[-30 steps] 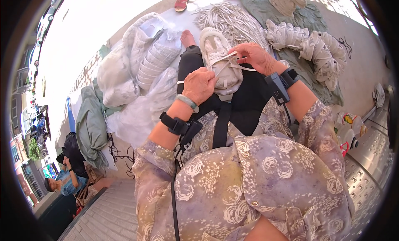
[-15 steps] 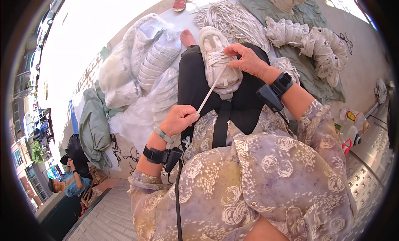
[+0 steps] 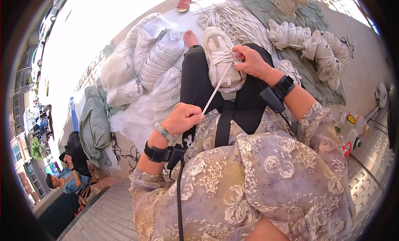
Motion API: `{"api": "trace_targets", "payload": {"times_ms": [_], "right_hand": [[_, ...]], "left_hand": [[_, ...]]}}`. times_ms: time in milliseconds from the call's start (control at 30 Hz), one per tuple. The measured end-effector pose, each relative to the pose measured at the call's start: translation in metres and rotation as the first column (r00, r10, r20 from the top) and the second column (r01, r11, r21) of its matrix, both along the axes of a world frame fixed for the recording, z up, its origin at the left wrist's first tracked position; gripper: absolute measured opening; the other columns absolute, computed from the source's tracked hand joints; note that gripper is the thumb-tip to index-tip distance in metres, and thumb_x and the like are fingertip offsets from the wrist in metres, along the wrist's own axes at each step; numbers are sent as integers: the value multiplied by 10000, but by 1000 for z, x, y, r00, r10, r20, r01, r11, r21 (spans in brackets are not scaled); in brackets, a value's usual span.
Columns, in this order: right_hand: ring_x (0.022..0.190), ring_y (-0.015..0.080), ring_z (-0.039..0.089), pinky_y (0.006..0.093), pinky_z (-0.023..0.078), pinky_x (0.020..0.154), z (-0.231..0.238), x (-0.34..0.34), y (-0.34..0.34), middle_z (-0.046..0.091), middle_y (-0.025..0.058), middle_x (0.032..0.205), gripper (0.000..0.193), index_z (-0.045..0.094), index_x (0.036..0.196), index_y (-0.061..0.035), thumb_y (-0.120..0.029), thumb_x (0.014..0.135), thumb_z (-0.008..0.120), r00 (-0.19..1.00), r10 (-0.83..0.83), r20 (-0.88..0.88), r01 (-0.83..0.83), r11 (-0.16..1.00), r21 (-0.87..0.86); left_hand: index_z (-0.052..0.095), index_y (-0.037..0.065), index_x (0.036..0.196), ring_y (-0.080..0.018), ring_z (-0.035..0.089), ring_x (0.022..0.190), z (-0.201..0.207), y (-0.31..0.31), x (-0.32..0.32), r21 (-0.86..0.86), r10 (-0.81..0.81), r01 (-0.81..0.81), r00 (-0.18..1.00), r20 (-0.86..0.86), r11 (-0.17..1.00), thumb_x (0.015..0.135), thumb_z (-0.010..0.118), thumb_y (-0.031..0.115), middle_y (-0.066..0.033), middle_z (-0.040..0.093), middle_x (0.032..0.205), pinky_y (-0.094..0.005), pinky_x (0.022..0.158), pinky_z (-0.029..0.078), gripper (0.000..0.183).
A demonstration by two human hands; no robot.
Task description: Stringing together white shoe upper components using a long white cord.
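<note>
A white and beige sneaker (image 3: 215, 40) lies across my lap between my thighs, its toe pointing away from me. Laces criss-cross its front. From the upper part of the lacing, a flat white shoelace (image 3: 213, 95) runs taut down to the left. My left hand (image 3: 185, 117) pinches that shoelace's end between thumb and forefinger, apart from the shoe. On the sneaker's right side, my right hand (image 3: 252, 63) is closed with thumb and fingers on the edge by the eyelets. What lies exactly under those fingertips is partly hidden.
A heap of loose white laces (image 3: 235, 27) lies beyond the sneaker. Tied rolls of shoe parts (image 3: 326, 54) rest on green cloth at right. Plastic-wrapped stacks of white pieces (image 3: 160, 66) sit at left. Bottles (image 3: 351, 128) stand near a metal surface; another person (image 3: 75, 176) sits far left.
My right fingers have shifted from the lace over the shoe's tongue to its right eyelet edge. My left hand still holds the shoelace taut. The whole view has shifted slightly.
</note>
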State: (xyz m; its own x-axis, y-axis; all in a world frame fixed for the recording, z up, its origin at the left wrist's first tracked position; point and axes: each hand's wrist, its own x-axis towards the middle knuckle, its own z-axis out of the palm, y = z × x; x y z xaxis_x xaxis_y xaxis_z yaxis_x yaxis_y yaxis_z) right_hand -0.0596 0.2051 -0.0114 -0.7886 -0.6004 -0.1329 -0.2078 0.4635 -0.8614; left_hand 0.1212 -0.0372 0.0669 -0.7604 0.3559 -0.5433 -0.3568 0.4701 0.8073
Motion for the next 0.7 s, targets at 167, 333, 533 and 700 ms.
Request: {"api": "trace_targets", "payload": {"times_ms": [167, 333, 533, 700], "right_hand": [[748, 153, 504, 262, 450, 713, -1, 2, 1, 526, 61, 871, 508, 524, 1116, 4, -101, 638, 657, 997, -18, -71, 16, 999, -27], [588, 179, 518, 304, 425, 581, 0, 4, 15, 534, 49, 615, 266, 611, 863, -10, -226, 717, 659, 999, -12, 41, 8, 996, 93], [527, 163, 454, 294, 406, 548, 5, -8, 31, 502, 44, 547, 191, 612, 764, -24, -215, 777, 619, 995, -92, 47, 92, 996, 2], [899, 190, 552, 308, 424, 796, 19, 5, 7, 589, 103, 976, 285, 602, 1005, -31, -266, 879, 501, 917, 163, -365, -135, 986, 102]], "left_hand": [[549, 30, 682, -8, 387, 542, 10, 7, -6, 11, 40, -40, 996, -73, 999, 855, 552, 126, 57, 459, 582, -183, 470, 321, 197], [556, 16, 745, -17, 428, 546, 36, 8, -12, 59, 94, -85, 981, -172, 995, 864, 535, 113, 42, 513, 633, -175, 489, 354, 155], [537, 2, 720, -82, 355, 482, 71, 14, -18, 71, 73, -56, 963, -260, 996, 827, 581, 95, -23, 426, 527, -246, 447, 325, 148], [554, 2, 736, -102, 404, 484, 100, 27, -25, 115, -45, 92, 931, -362, 989, 835, 584, 102, -28, 465, 554, -241, 456, 344, 143]]}}
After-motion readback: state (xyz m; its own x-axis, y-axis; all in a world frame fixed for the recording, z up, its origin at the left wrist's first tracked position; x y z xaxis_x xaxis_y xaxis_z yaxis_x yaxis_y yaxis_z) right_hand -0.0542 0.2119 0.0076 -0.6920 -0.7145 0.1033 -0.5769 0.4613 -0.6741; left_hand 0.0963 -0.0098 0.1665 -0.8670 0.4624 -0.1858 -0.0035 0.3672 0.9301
